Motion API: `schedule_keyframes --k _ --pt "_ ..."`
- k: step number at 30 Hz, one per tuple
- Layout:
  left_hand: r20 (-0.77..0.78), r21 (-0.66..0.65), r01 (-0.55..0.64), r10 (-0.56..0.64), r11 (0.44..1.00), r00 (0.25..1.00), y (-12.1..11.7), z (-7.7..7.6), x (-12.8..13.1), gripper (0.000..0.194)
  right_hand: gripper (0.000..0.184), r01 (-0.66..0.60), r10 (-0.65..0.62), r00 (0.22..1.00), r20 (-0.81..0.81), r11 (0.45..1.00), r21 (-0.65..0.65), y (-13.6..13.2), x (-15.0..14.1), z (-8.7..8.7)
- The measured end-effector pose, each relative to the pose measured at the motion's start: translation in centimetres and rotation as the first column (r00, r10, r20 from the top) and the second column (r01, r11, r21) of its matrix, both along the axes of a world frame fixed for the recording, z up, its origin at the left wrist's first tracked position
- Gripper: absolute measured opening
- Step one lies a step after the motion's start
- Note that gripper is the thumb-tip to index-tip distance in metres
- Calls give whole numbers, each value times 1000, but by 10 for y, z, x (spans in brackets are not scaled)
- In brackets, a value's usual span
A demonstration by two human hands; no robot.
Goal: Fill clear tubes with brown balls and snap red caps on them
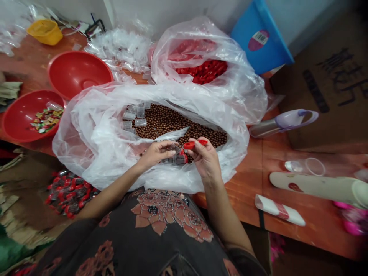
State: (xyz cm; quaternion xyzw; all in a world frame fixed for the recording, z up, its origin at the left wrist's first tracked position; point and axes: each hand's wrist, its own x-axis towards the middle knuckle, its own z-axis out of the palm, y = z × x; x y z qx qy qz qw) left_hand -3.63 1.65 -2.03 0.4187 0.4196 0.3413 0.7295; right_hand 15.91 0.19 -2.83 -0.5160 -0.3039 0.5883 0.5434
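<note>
My left hand (156, 153) curls around a small clear plastic vial (172, 150), and my right hand (205, 158) pinches a red plastic cap (189, 145) with a second red cap (202, 142) at its fingertips. Just below my hands lies a clear vial with a red cap (180, 159). Both hands are over the mouth of a white plastic bag (86, 142) full of round brown beads (175, 124). Several uncapped clear vials (133, 119) rest on the beads at the far left of the pile.
Two red bowls stand on the wooden table, one (79, 73) bare and one (28, 115) holding wrapped sweets. Behind the bead bag are a bag of red caps (204, 71) and loose clear plastic (120, 50). Capped vials (69, 193) lie low at left.
</note>
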Motion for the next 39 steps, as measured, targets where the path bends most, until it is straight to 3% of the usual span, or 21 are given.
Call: schedule_keyframes --k 6,10,13,16,19,23,27,32,37,39 --pt "0 34 27 -27 999 1000 -4 -8 4 42 34 0 1 1000 -9 1000 23 -5 -13 0" --pt "-22 84 37 -36 996 999 -3 -4 3 36 20 -84 52 970 239 989 125 -12 -12 0" --pt "-59 137 33 -25 990 998 -1 0 0 33 18 -258 72 833 548 927 271 -14 -2 4" --pt "-104 184 41 -22 982 994 0 1 -3 32 22 -430 -17 638 770 822 374 -13 5 6" --pt "-108 181 64 -45 981 993 0 0 -4 34 32 -537 -140 461 876 742 401 -13 6 1" --pt "-112 153 62 -45 986 993 -2 -2 -4 40 60 -572 -238 299 924 730 373 -15 2 -14" --pt "-104 148 10 5 989 995 -7 -2 2 36 59 -602 -237 321 917 697 391 -16 -1 -26" --pt "40 -56 -130 132 990 990 -18 -11 24 54 63 -652 -199 417 887 614 445 -19 -8 -30" --pt "32 -90 -208 212 974 977 -23 -11 34 44 58 -670 -67 448 891 635 385 -24 -13 -24" --pt "39 -130 -207 213 970 976 -22 -5 32 46 61 -639 48 534 844 677 366 -25 -11 -20"
